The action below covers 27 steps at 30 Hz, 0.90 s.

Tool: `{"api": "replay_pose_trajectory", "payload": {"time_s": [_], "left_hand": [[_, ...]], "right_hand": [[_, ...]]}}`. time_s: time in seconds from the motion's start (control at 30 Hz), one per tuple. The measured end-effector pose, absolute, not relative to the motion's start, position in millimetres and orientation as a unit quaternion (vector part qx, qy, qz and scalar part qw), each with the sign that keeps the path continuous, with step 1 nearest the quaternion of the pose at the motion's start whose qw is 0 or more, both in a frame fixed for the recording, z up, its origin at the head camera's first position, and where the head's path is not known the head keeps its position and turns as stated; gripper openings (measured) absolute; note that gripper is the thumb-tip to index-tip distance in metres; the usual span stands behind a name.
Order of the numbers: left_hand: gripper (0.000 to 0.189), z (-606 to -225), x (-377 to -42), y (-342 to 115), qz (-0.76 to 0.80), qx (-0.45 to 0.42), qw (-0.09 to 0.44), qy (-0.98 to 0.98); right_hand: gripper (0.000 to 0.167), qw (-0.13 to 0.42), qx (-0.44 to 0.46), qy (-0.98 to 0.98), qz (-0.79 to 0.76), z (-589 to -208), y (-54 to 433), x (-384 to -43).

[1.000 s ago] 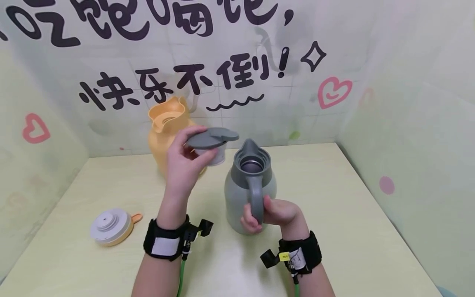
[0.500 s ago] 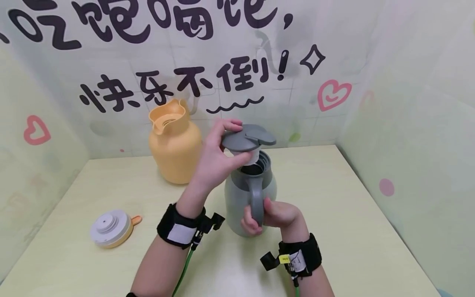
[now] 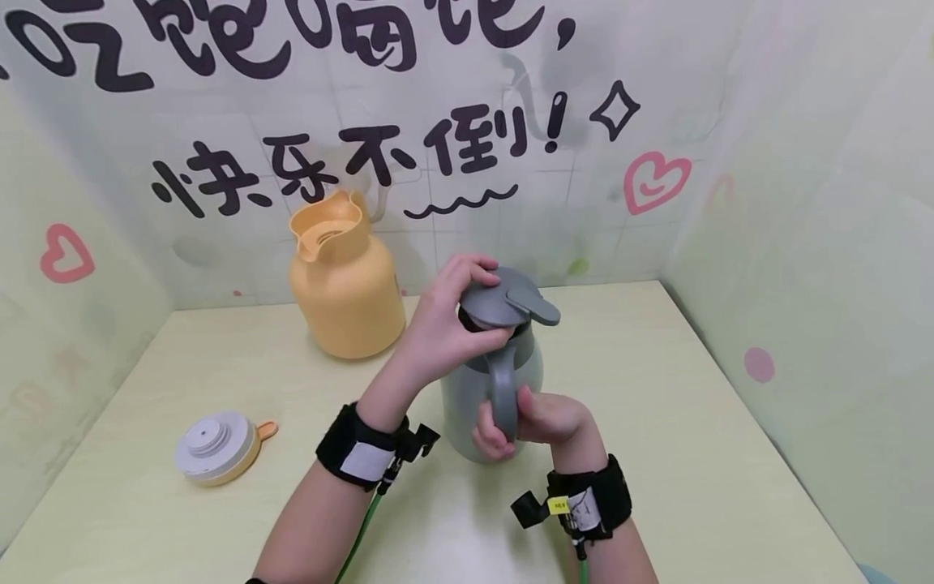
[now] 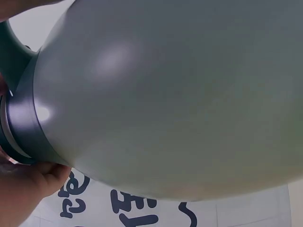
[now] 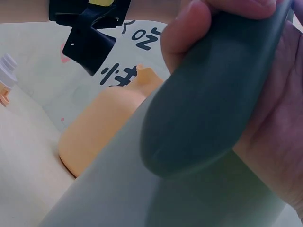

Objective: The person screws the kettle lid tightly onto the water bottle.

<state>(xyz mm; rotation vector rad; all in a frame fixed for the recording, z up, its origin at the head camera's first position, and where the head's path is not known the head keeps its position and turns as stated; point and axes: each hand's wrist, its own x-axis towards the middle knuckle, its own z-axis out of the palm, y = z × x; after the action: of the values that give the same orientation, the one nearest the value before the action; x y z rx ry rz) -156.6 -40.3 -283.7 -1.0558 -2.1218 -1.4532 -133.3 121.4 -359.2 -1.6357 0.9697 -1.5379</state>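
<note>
A grey vacuum jug [image 3: 461,405] stands upright on the table, its dark handle [image 3: 503,393] turned toward me. My right hand [image 3: 543,418] grips that handle low down; in the right wrist view the fingers wrap round the handle [image 5: 208,94]. My left hand [image 3: 448,324] holds the dark grey lid [image 3: 496,298] by its edge, fingers on the far side and thumb in front. The lid sits tilted at the jug's mouth, with a dark gap under its near left edge. In the left wrist view the jug's body [image 4: 165,94] fills most of the picture.
An orange jug [image 3: 349,300] without a lid stands at the back left, near the wall. Its lid [image 3: 219,448], white underside up with an orange tab, lies on the table [image 3: 693,470] at the left. Walls rise behind and on both sides.
My left hand has carried the grey lid rightward from beside the jug, then down onto its mouth. The right hand has kept its grip on the handle; the jug has stayed in place.
</note>
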Motion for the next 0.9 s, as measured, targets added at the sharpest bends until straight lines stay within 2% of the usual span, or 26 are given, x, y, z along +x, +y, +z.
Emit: {"api": "replay_pose_trajectory", "payload": {"time_s": [0.27, 0.47, 0.7, 0.9], "left_hand": [[0.046, -293, -158, -46, -0.51, -0.394, 0.16, -0.747], [0.046, -293, -159, -50, -0.517, -0.403, 0.115, -0.746], [0.037, -291, -162, -51, -0.53, -0.4, 0.107, -0.74], [0.031, -287, -167, -59, -0.535, -0.42, 0.063, -0.73]], "right_hand": [[0.064, 0.342, -0.626, 0.373, -0.593, -359, 121, -133], [0.064, 0.341, -0.623, 0.373, -0.598, -361, 121, -132], [0.063, 0.335, -0.626, 0.372, -0.598, -360, 121, -132], [0.061, 0.34, -0.629, 0.369, -0.593, -360, 121, -133]]}}
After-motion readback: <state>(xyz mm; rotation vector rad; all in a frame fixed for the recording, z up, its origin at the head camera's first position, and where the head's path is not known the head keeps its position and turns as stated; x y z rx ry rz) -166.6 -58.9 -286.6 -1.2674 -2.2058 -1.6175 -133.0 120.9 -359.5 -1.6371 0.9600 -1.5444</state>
